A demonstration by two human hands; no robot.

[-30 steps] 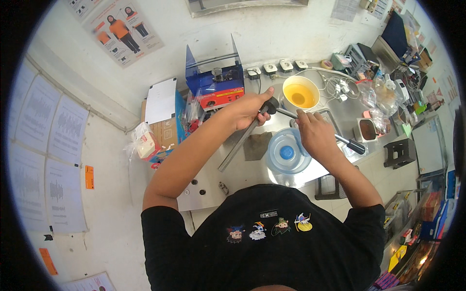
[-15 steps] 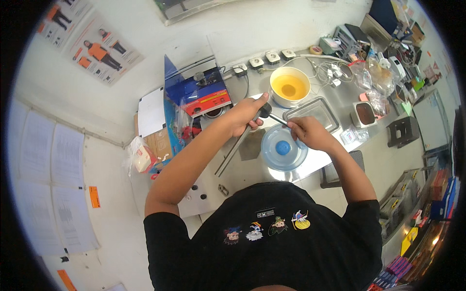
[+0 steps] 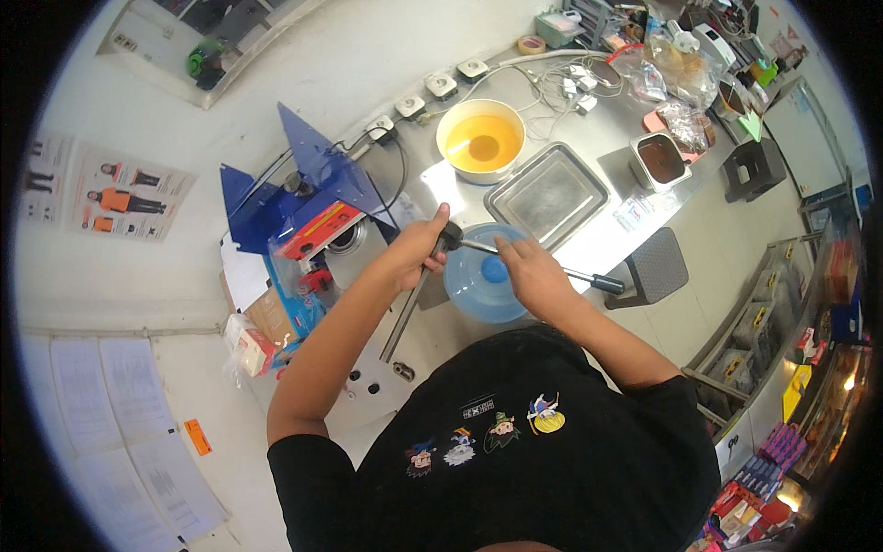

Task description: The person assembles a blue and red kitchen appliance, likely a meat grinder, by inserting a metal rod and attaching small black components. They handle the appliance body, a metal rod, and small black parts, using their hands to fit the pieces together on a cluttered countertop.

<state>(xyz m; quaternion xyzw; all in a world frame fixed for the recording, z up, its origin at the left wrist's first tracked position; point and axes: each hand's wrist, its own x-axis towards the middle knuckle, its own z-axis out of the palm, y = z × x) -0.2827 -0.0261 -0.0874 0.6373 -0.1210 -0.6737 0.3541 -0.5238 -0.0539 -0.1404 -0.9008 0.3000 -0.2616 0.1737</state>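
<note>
My left hand is closed around the black joint of a metal rod tool, thumb pointing up. A long grey bar slants from that hand toward my body. From the joint a thin shiny rod runs right, and my right hand has its fingers on it. The rod's black grip end sticks out beyond my right hand. Under the tool lies a round, see-through blue lid with a darker blue knob; my right hand covers part of it.
Behind the lid stand a white bowl of yellow liquid and a metal tray. A container of brown stuff is farther right. To the left is a blue-panelled machine. A dark stool stands beside the steel table.
The view has shifted and turned, so the tabletop sits farther left. The black grip end of the rod now shows past my right hand. Both hands keep hold of the tool.
</note>
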